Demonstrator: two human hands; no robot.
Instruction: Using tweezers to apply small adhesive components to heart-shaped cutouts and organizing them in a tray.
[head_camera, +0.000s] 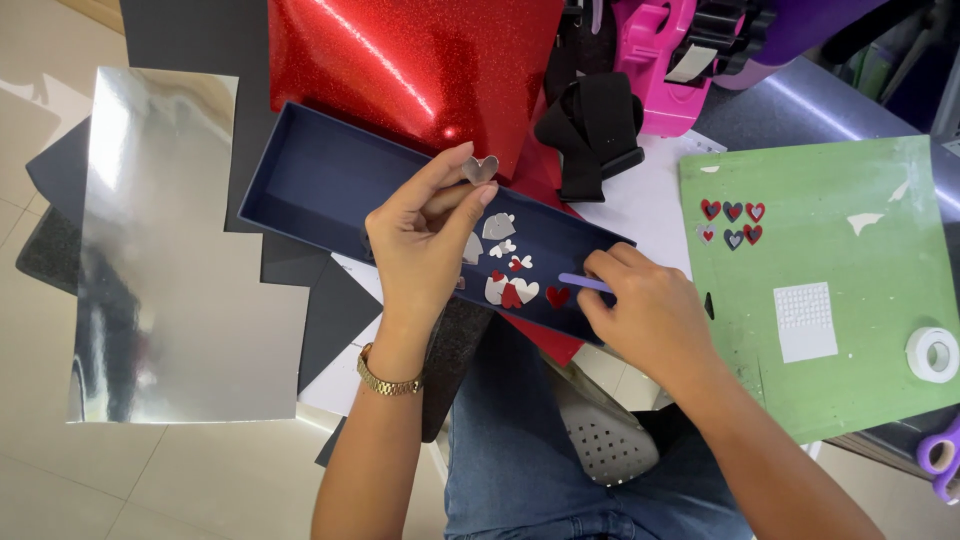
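While the left hand (425, 235) pinches a silver heart (481, 168) above the navy box (310, 180) of cut-outs, the right hand (645, 310) grips a purple tool (584, 283) at its edge, apparently steadying it.

The purple scissors (940, 460) are cut off at the right edge — the left hand (425, 240) hides part of the box's (320, 180) hearts

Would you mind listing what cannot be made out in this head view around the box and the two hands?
- Purple tool: only its tip shows; the right hand hides the rest.
- Box: its near wall is partly covered by the left hand, which pinches a silver heart.
- Small hearts in the box: too small to count surely.
- Pink machine: cut off by the top edge.
- Purple scissors: cut off by the right edge.
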